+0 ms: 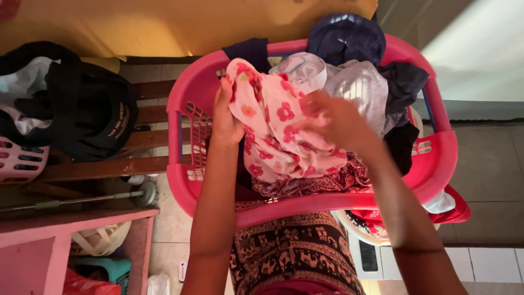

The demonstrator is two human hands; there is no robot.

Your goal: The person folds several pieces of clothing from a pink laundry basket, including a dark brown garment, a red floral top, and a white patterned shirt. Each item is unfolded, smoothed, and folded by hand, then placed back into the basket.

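The left hand (225,117) grips the edge of the pink flowered cloth (278,131) at about nine o'clock of the one red laundry basket (188,109), and the right hand (333,123), blurred, closes on the same cloth near the centre. I would judge it best lifted clear with both grips firm, so the neighbours stay put. Counted: one flowered cloth, one white garment (300,68) at twelve o'clock, one grey garment (363,87) and at least two dark garments (346,38) toward one o'clock.

One head-worn view — looking steeply down, close over the red laundry basket (436,164).
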